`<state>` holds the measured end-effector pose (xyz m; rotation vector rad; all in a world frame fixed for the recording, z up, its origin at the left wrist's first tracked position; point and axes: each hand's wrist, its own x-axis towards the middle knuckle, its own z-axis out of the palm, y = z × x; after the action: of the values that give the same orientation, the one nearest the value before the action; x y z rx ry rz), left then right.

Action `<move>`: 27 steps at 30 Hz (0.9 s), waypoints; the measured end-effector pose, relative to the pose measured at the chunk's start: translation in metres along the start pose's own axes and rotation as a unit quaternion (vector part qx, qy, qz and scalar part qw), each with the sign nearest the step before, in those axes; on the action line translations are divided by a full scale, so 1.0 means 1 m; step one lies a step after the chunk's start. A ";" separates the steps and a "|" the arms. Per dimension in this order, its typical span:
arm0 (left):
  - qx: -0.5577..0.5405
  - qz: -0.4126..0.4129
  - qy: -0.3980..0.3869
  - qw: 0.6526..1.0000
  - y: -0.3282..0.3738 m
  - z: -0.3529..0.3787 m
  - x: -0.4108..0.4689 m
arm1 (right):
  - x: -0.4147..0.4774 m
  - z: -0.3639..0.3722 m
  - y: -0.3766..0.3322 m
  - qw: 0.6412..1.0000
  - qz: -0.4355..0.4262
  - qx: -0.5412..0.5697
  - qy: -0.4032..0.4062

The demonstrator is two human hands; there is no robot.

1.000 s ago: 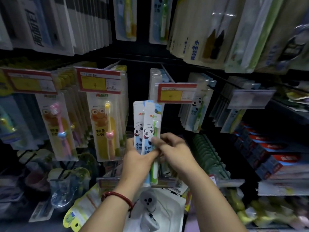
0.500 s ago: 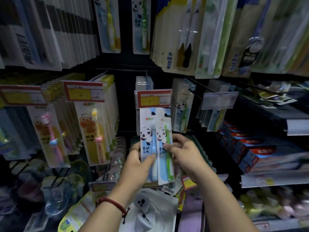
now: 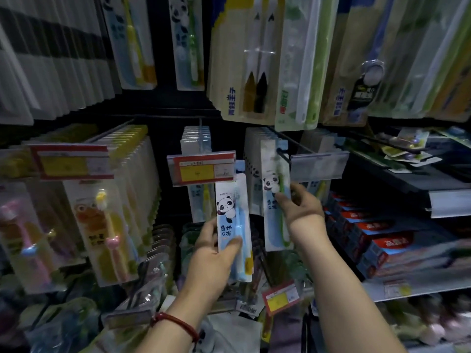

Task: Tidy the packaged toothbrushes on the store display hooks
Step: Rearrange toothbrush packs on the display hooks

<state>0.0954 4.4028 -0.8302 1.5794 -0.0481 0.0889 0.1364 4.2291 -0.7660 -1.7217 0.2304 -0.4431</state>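
Observation:
My left hand grips a panda toothbrush pack with a blue brush, held upright just below a red and yellow price tag. My right hand pinches a second panda pack with a green brush and holds it up at a black display hook. The pack's top lies at the hook's tip. More panda packs hang behind on that hook and on the hook behind the price tag.
Rows of frog-print children's toothbrush packs hang at the left. Larger adult packs hang overhead. Red toothpaste boxes fill a shelf at the right. Loose packs and a small price tag lie below my hands.
The two packs were held together in front of me; now they are apart. My right hand has carried the green one up and right to the hook. The left keeps the blue one.

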 end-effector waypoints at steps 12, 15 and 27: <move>-0.010 0.003 0.001 1.000 0.001 0.000 0.015 | 0.026 0.018 0.005 0.990 0.036 -0.138 -0.001; -0.016 0.005 0.005 1.000 0.006 -0.002 0.013 | 0.011 0.013 -0.009 0.988 0.051 -0.144 -0.031; -0.073 0.007 0.035 0.997 0.008 0.025 0.000 | -0.056 -0.023 0.006 0.957 0.032 -0.122 -0.262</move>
<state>0.0949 4.3773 -0.8227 1.4298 -0.0111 0.1482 0.0769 4.2288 -0.7777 -2.0010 -0.0491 0.1051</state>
